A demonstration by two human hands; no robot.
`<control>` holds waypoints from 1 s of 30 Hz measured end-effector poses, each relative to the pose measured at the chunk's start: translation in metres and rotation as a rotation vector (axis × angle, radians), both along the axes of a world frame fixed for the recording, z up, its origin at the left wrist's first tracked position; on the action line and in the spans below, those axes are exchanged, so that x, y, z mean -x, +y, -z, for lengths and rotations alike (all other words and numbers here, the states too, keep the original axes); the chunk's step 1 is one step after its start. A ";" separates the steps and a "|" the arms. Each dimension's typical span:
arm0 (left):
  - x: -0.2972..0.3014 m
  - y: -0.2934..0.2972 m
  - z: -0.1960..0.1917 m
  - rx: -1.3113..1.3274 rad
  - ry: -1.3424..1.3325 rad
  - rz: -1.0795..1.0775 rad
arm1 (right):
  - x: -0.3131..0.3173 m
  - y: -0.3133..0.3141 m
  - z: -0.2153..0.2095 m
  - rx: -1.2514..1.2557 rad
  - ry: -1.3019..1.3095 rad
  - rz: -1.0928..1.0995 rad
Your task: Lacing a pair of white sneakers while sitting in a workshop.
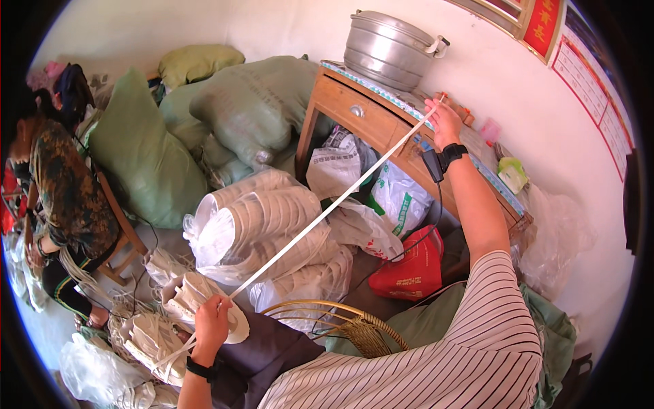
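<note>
A long white shoelace is pulled taut on a slant from low left to upper right. My right hand, arm stretched out over the wooden desk, pinches its upper end. Down at my lap, my left hand is closed near the lace's lower end, against a beige shoe. A loose strand of lace hangs below those fingers. Another beige shoe with trailing laces lies just left of my left hand. Part of the nearer shoe is hidden behind my fingers.
Plastic-wrapped stacks of beige shoe parts stand ahead of me. Beyond them are stuffed green sacks. A metal pot sits on the wooden desk. Near a red bag is a wicker chair. Another person sits at left.
</note>
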State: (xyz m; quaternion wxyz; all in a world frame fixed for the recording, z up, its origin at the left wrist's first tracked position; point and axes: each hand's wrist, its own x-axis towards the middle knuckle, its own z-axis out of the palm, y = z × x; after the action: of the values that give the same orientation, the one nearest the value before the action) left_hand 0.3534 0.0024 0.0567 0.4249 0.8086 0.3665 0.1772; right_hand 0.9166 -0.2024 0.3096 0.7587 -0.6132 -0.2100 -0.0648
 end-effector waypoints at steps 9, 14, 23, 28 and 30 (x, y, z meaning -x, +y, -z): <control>0.000 -0.001 0.003 0.006 0.025 0.005 | -0.001 -0.007 0.002 -0.104 -0.003 -0.079; 0.009 -0.003 0.005 0.049 0.014 -0.018 | -0.001 0.000 0.013 -0.118 0.021 -0.197; 0.023 -0.011 -0.019 0.078 -0.026 0.116 | 0.007 0.026 0.030 -0.090 0.077 -0.242; 0.037 -0.034 -0.042 0.059 -0.196 0.304 | 0.044 0.066 0.065 0.062 0.175 -0.385; 0.041 -0.042 -0.046 0.061 -0.206 0.355 | 0.086 0.091 0.084 0.124 0.206 -0.458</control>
State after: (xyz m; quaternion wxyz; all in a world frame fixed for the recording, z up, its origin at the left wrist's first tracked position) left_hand 0.3128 -0.0395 0.1032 0.5091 0.8248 0.1781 0.1698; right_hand 0.8306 -0.1111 0.2257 0.7320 -0.5985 -0.2685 0.1843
